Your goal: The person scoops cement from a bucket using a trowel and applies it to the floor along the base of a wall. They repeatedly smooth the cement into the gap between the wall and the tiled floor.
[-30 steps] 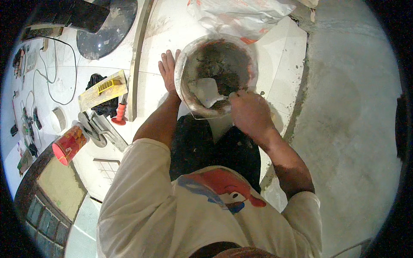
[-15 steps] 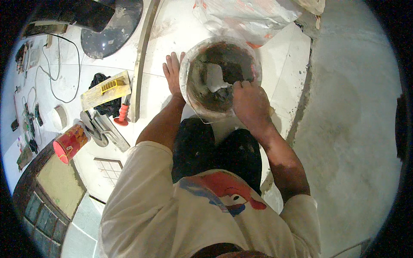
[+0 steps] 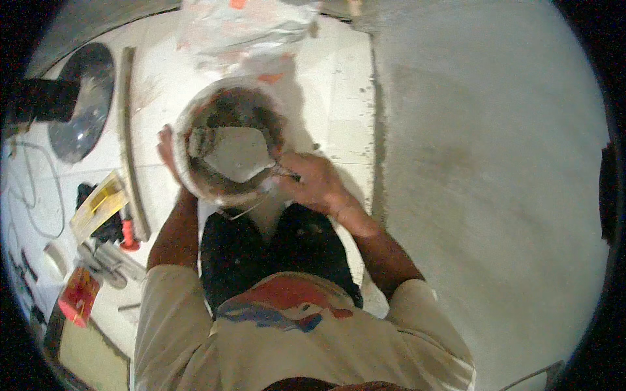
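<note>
Partly, the bucket [image 3: 186,166] hides the left hand [image 3: 168,155] (the trowel [image 3: 238,155] looks blurred).

grey trowel [image 3: 238,154], whitish bucket [image 3: 199,185] (brown-stained inside)

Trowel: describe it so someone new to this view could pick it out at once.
Start at the big round bucket in front of the dark trousers. Within its rim you see the broad pale blade of the trowel, reaching left from the right hand. Unlike the red-handled tool lying further left, it is held in a hand.
</note>
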Tool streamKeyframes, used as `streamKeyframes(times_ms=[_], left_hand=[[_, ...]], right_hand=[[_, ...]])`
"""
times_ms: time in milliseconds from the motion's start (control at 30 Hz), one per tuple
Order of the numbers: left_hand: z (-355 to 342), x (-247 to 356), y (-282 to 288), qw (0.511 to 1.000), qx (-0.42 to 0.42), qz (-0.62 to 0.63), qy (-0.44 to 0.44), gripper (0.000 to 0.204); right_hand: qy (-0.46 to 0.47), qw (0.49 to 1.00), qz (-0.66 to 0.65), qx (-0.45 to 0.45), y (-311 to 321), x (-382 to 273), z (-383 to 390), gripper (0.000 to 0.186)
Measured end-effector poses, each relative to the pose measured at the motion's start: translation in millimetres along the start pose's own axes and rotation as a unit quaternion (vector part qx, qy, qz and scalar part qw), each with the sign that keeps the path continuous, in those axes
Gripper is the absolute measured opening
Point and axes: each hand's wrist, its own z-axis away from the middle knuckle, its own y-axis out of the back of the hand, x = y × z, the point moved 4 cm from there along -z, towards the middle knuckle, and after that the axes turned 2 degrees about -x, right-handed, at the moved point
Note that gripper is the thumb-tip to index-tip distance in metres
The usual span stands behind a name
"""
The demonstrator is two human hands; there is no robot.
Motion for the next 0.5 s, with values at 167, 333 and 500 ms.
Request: streamKeyframes(times_ms=[167,333,500], left_hand=[[-22.3,20.8,46.0,0.998,-0.037,-0.036,-0.027,0.060],[-23.4,13.6,49.9,0.999,-0.002,0.007,-0.052,0.060],[-28.8,26.3,57.5,0.999,-0.025,0.011,-0.035,0.060]], right_hand=[[-0.081,0.969,-0.191,0.133,27.5,20.9,33.3,0.038],[-0.198,0.949,-0.092,0.226,56.2,126.8,34.9,0.029],[-0.247,0.928,0.059,0.273,88.2,277.8,15.4,0.025]])
